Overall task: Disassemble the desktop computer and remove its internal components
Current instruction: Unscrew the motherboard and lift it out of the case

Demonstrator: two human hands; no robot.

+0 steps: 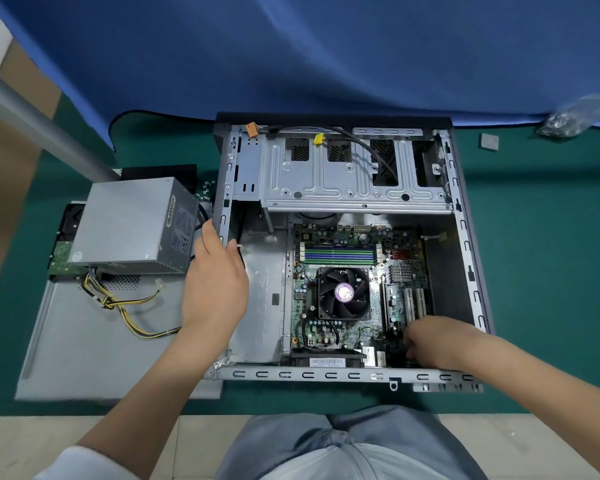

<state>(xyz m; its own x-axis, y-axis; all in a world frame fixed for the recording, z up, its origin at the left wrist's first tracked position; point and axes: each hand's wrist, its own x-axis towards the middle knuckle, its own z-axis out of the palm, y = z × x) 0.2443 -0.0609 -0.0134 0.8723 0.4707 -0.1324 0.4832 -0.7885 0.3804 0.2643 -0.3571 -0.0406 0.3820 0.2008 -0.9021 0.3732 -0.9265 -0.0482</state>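
The computer case (340, 188) lies opened, motherboard (347, 292) exposed. Its wall is clasped by the left hand (215, 285); the right hand's (433, 344) grip is hidden.

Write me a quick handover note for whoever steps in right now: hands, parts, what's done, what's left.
Left hand: fingers curled over the left wall of the case, steadying it.
Right hand: reaching down at the motherboard's near right corner; fingertips are hidden, so the grip is unclear.
Done: power supply is out, sitting left of the case on the removed side panel, cables trailing.
Left: motherboard with its CPU fan, plus the front cables with orange and yellow plugs draped over the drive cage.
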